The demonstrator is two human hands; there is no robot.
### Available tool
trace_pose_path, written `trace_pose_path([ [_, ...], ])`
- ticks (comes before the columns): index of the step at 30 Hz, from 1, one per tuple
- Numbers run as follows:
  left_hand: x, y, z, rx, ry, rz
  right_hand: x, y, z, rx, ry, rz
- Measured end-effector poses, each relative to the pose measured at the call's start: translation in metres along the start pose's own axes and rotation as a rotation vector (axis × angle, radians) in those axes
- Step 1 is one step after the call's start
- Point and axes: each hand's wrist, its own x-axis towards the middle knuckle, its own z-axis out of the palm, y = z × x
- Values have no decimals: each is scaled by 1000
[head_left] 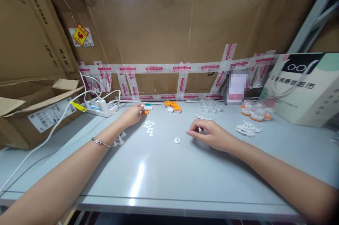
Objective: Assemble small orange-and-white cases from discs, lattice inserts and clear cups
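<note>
My left hand (135,114) reaches to the back of the table, its fingers closed at an orange round cap (146,112); the fingertips partly hide it. Beside it lie white and green caps (148,106). Several small white discs (149,128) are scattered just right of my left hand. White stemmed pieces (120,139) show partly behind my left wrist. My right hand (205,132) rests on the table with curled fingers, thumb close to the forefinger, and nothing shows at the fingertips. Left of it, a single white disc with an upright stem (177,140) stands alone.
Orange and white caps (173,106) sit at the back middle. Clear cups (210,105), a pixelated upright object (237,87), clear-topped orange pieces (256,112) and small white parts (249,128) lie right. A paper bag (299,90), power strip (102,108) and cardboard box (39,112) border the table.
</note>
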Motion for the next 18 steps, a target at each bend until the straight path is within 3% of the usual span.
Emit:
trace_pose_path([
  [7, -2, -6, -5, -32, -31, -2, -1, -2, -1, 1, -1, 6],
  [10, -5, 2, -13, -61, -13, -7, 0, -2, -1, 3, 11, 11],
  [14, -16, 45, -28, -178, 105, 39, 0, -1, 0, 23, 11, 16],
  [15, -20, 60, -31, -309, 151, 99, 0, -1, 0, 31, 7, 16],
  [18, -31, 99, -30, -542, 45, 316, 0, -2, -1, 48, -4, 12],
])
